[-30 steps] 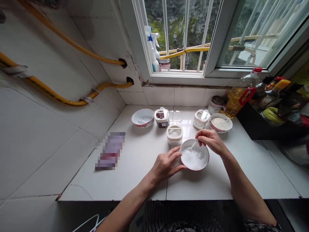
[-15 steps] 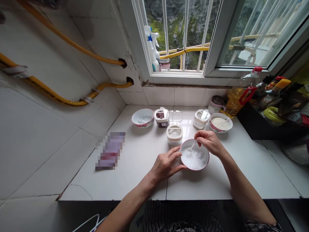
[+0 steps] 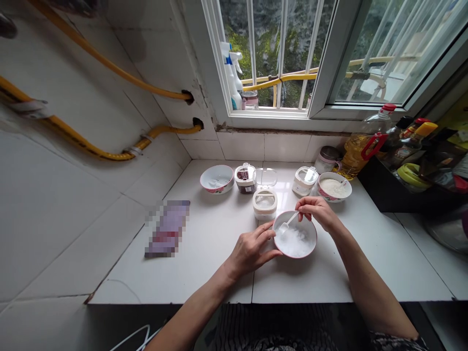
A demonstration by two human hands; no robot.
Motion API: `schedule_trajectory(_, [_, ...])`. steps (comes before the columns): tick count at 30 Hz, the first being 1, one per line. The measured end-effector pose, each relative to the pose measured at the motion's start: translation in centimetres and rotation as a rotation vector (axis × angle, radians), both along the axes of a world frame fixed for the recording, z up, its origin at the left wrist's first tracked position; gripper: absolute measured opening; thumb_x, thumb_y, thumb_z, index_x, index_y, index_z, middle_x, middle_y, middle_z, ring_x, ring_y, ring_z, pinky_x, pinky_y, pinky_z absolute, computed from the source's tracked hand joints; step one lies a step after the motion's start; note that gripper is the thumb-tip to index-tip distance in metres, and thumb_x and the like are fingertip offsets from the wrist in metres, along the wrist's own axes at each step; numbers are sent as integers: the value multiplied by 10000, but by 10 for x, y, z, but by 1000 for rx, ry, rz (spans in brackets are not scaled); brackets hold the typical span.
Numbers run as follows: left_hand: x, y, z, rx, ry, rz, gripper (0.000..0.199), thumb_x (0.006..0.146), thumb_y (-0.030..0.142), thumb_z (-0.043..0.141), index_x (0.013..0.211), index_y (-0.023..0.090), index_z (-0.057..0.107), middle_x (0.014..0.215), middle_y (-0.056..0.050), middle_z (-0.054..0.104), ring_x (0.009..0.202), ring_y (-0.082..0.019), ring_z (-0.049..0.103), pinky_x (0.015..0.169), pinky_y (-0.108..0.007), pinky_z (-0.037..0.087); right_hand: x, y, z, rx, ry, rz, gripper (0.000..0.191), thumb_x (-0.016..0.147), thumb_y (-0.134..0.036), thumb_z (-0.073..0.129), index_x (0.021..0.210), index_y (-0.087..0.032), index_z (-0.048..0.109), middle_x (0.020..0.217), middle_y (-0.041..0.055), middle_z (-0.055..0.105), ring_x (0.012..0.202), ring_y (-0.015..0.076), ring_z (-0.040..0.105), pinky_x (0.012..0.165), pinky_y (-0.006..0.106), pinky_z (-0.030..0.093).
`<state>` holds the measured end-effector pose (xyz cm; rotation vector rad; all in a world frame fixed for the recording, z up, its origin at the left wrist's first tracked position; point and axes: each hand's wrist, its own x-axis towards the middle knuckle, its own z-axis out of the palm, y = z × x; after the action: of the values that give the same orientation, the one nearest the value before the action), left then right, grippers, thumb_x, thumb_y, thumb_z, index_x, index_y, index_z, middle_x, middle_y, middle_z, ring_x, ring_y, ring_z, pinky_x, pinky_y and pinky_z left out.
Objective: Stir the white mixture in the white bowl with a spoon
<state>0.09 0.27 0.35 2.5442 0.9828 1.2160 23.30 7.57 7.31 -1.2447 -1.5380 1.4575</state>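
A white bowl (image 3: 310, 243) with a pink rim stands near the middle of the counter and holds white grains (image 3: 297, 242). My left hand (image 3: 253, 247) grips the bowl's left side, the thumb low on its wall and the fingers at the rim. Between the fingertips of my right hand (image 3: 315, 212) is the handle of a small white spoon (image 3: 288, 222). The spoon's head rests at the left part of the grains. Just behind the bowl sits a square jar (image 3: 265, 207) with white contents and its clear lid (image 3: 266, 176) raised.
At the back are a floral bowl (image 3: 217, 179), a jar with dark red contents (image 3: 245, 179), a closed clear-lidded jar (image 3: 304, 181) and a bowl of pale grains (image 3: 334, 187). An oil bottle (image 3: 360, 151) stands by a black box (image 3: 380, 187) on the right. A blurred purple packet (image 3: 168, 229) lies left.
The spoon has swung leftward in the bowl, and more of it shows above the grains. My left hand and the bowl have stayed in place.
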Motion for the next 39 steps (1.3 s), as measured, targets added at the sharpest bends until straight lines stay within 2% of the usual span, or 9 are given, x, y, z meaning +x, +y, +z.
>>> schedule_trajectory(6, [0,1,-1,9,4,10,337,927,480,593,1077,179,573,1217,-186,680,1053,-259,718,723,-318,631,3,4,0,-51,127,-49,139,619,-283,661,665,-151,664,496,30,650,445,101,437,454,240,308])
schedule_trajectory(10, [0,1,-3,8,-2,11,349,909,473,623,1085,176,577,1211,-188,684,1056,-271,717,734,-333,632,-5,1,-2,42,213,-168,170,653,-310,686,722,-157,656,546,28,668,471,111,494,480,248,390])
schedule_trajectory(15, [0,1,-3,10,2,17,357,920,487,603,1084,171,572,1213,-197,679,1039,-266,722,733,-335,632,-23,-10,-9,423,163,-308,155,839,-333,599,876,-186,633,710,46,716,599,153,616,585,295,507])
schedule_trajectory(20, [1,1,-1,42,1,26,349,933,488,581,1072,168,562,1202,-197,685,1032,-267,725,710,-331,634,-30,-17,-13,907,-185,-135,120,923,-202,527,917,-209,647,821,69,737,752,206,681,716,352,528])
schedule_trajectory(23, [1,1,0,47,-2,25,346,935,487,578,1069,168,561,1191,-196,690,1022,-267,728,706,-332,635,-28,-19,-12,1069,-287,-84,162,924,-165,503,898,-215,655,797,72,739,717,213,665,732,376,514])
schedule_trajectory(25, [1,0,1,44,2,27,347,935,490,576,1064,168,561,1186,-193,692,1012,-267,731,702,-333,636,-26,-20,-9,1053,-263,-133,154,919,-163,508,906,-216,653,811,72,742,724,211,671,739,374,515])
schedule_trajectory(28, [1,0,1,36,9,32,348,931,495,580,1056,170,562,1185,-191,692,1008,-267,733,692,-324,636,-19,-23,-2,904,-164,-208,106,894,-187,539,888,-207,643,764,52,728,689,195,675,689,337,521])
schedule_trajectory(32, [1,1,0,29,2,23,342,931,491,582,1043,169,557,1198,-199,686,1032,-269,725,689,-322,635,-9,-22,5,697,-157,-132,113,814,-168,512,769,-193,613,592,-3,638,534,144,593,566,273,469])
schedule_trajectory(39, [0,0,0,26,-6,10,342,936,483,580,1076,172,554,1188,-195,688,1072,-260,710,746,-320,635,-13,-18,-5,725,-361,-17,137,713,-130,472,663,-186,587,554,-17,575,500,105,474,519,233,357])
